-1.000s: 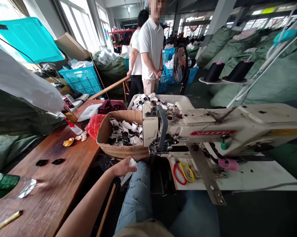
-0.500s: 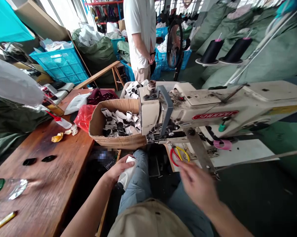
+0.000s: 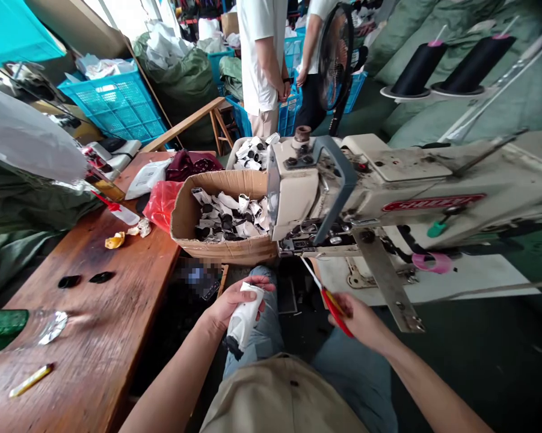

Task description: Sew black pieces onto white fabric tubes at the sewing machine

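Left hand [image 3: 228, 304]: we are gripping a white cloth piece [image 3: 245, 317] over our lap.
Right hand [image 3: 358, 319]: we are clasping red scissors [image 3: 328, 297], blades pointing toward the sewing machine [image 3: 388, 186].
Cardboard box [image 3: 187, 210]: holding white and black pieces.
White tub [image 3: 234, 157]: holding similar pieces.

A long wooden bench [image 3: 117, 313] is being used as the main surface here, running along the left. Near its front edge a yellow pen [image 3: 30, 380] and a green bottle [image 3: 2, 329] are being kept, with two black patches [image 3: 85, 279] further up. A scrap of orange peel [image 3: 114, 241], a red plastic bag [image 3: 162, 204] and a cardboard box [image 3: 221, 248] full of black-and-white pieces are being carried at the far end.
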Action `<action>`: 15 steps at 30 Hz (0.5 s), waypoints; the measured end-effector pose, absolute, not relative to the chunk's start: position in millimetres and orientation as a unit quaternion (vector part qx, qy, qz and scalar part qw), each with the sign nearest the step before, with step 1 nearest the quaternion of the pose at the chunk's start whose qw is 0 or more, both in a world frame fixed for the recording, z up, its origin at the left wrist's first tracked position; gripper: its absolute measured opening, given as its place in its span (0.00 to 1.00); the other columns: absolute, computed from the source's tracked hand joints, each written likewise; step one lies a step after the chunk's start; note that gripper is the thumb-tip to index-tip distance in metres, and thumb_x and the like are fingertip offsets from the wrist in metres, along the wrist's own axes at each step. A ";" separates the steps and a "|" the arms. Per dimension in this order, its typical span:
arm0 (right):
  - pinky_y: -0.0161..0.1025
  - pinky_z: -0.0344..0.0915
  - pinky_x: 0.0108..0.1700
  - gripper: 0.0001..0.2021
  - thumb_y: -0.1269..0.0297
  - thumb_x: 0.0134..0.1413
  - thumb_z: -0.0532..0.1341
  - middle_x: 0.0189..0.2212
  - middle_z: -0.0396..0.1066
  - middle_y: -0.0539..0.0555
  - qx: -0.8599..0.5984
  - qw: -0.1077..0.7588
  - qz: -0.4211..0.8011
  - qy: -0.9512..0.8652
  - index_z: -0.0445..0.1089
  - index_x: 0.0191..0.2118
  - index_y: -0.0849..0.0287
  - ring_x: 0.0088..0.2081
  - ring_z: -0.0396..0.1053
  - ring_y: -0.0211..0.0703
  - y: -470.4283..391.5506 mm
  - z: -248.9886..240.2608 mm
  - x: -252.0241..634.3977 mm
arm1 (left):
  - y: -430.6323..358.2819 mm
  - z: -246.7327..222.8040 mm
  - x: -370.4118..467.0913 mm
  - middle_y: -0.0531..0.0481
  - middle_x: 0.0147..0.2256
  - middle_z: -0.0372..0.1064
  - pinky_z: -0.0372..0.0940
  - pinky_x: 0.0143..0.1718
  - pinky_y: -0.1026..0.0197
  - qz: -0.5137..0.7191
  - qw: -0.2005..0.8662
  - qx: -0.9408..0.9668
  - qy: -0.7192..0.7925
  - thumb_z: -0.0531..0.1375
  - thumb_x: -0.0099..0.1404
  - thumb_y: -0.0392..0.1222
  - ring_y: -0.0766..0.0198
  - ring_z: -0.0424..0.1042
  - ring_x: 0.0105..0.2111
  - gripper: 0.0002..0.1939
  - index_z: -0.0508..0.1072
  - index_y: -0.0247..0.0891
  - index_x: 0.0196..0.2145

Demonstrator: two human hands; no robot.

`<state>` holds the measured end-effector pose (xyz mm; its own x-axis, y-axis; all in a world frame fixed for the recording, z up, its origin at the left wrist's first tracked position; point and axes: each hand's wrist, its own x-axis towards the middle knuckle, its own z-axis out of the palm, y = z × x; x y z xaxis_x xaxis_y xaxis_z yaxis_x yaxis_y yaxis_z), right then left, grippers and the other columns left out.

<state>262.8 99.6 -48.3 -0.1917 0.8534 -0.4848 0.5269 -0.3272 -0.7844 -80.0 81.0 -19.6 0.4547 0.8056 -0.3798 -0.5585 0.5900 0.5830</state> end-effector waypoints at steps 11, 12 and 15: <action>0.26 0.52 0.24 0.16 0.50 0.57 0.63 0.27 0.63 0.44 -0.408 0.047 0.856 -0.314 0.70 0.44 0.55 0.23 0.57 0.28 61.0 -9.9 202.8 | 87.8 -4.2 -80.8 0.35 0.58 0.69 0.71 0.25 0.62 0.363 0.838 0.214 0.347 0.71 0.50 0.41 0.62 0.76 0.30 0.31 0.73 0.36 0.53; 0.27 0.51 0.24 0.16 0.50 0.57 0.62 0.26 0.63 0.43 -0.402 0.044 0.850 -0.339 0.69 0.44 0.56 0.22 0.56 0.28 66.6 -11.1 199.0 | 88.0 -4.6 -80.2 0.35 0.58 0.70 0.71 0.25 0.62 0.356 0.840 0.216 0.347 0.70 0.50 0.41 0.61 0.76 0.30 0.31 0.73 0.35 0.53; 0.28 0.53 0.25 0.14 0.54 0.53 0.65 0.23 0.67 0.43 -0.401 0.051 0.807 -0.431 0.68 0.41 0.57 0.21 0.58 0.30 79.7 -9.1 190.3 | 89.8 -7.4 -80.4 0.34 0.56 0.71 0.71 0.25 0.62 0.334 0.850 0.224 0.341 0.70 0.49 0.40 0.61 0.75 0.30 0.31 0.73 0.34 0.52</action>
<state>190.3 79.7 -9.1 -0.6736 0.4279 -0.6026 0.2628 -0.6234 -0.7364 -80.4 89.8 -7.4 0.5437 0.7208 -0.4299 -0.4155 0.6762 0.6084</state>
